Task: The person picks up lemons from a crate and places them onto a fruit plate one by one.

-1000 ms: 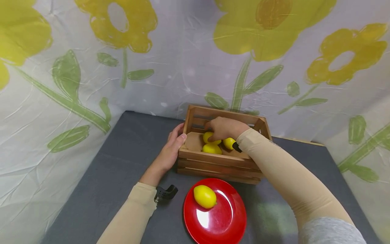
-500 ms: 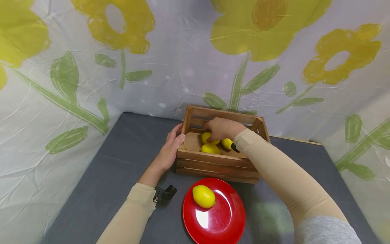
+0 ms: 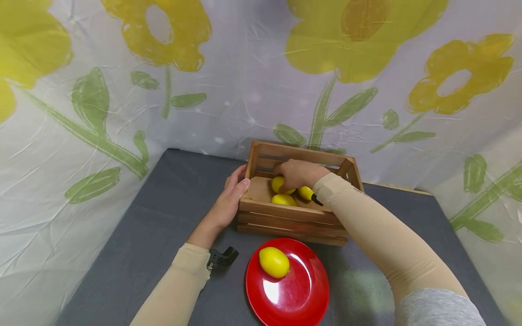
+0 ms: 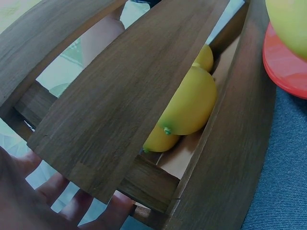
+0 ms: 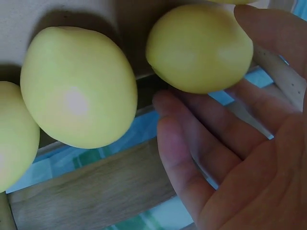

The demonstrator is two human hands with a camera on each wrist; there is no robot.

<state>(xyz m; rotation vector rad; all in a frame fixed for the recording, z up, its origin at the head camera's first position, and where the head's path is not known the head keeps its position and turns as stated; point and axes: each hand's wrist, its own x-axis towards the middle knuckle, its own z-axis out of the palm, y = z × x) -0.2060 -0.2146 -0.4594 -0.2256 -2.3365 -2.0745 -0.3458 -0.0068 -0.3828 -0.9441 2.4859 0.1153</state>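
Head view: three lemons (image 3: 284,199) in crate (image 3: 291,220), one lemon (image 3: 274,262) on plate (image 3: 302,294)

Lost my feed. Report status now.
Right hand in wooden crate, fingers curling round a lemon. Left hand gripping crate's corner. Nothing blocking.

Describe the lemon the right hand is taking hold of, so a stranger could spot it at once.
Start at the wooden crate at the back of the grey table, behind the red plate. Three lemons lie inside it. The one meant is the farthest back, and it alone sits under the right hand's fingers.
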